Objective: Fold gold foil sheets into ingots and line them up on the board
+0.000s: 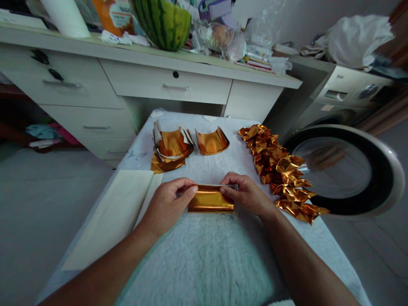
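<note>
Gold foil (210, 199) between left hand (168, 203) and right hand (249, 194), both pinching its far edge

The foil (211, 200) is gold with a pale line along its top edge. The stack (172, 144) is copper-orange and white; the folded pieces (260, 145) are amber. The cloth (207, 259) is pale blue, rippled with faint lines, the paper (111, 208) cream, the drawers (140, 83) white. The watermelon (168, 27) is green with dark green stripes, the pouch (105, 17) orange, the washer (349, 80) silver-grey.
</note>
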A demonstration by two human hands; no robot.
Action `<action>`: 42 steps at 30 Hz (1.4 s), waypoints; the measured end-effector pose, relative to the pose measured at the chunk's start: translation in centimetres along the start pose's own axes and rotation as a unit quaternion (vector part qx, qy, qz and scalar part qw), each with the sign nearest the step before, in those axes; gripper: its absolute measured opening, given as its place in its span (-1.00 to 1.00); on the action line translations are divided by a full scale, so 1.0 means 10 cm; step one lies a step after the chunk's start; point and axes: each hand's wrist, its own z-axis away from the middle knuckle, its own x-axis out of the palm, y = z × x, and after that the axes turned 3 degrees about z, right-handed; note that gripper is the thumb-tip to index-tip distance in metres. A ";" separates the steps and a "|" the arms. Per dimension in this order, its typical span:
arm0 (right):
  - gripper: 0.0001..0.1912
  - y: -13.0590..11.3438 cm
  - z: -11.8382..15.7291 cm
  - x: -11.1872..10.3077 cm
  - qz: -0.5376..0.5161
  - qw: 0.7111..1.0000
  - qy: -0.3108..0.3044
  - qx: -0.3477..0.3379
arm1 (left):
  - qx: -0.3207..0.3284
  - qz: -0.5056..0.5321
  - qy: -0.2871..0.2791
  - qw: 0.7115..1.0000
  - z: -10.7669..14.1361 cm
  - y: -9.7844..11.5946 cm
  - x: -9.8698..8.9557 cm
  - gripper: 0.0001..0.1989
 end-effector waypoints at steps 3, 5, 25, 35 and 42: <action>-0.62 0.00 0.00 0.00 -0.002 1.000 -0.002 0.000 | 0.003 0.000 -0.001 1.000 0.00 0.00 0.00 -0.77; -0.61 -0.01 0.00 0.00 -0.007 1.000 -0.004 0.003 | 0.006 -0.004 -0.002 1.000 0.00 -0.01 0.00 -0.77; -0.64 -0.07 0.01 0.00 0.028 1.000 -0.010 -0.005 | 0.006 0.012 0.011 1.000 0.00 -0.03 0.01 -0.81; -0.69 -0.05 0.01 -0.01 0.037 0.999 -0.006 -0.007 | 0.001 0.017 0.018 1.000 0.01 0.02 0.01 -0.81; -0.64 -0.04 0.01 0.02 -0.001 1.000 -0.018 0.018 | 0.011 -0.017 0.020 1.000 0.00 0.00 0.01 -0.81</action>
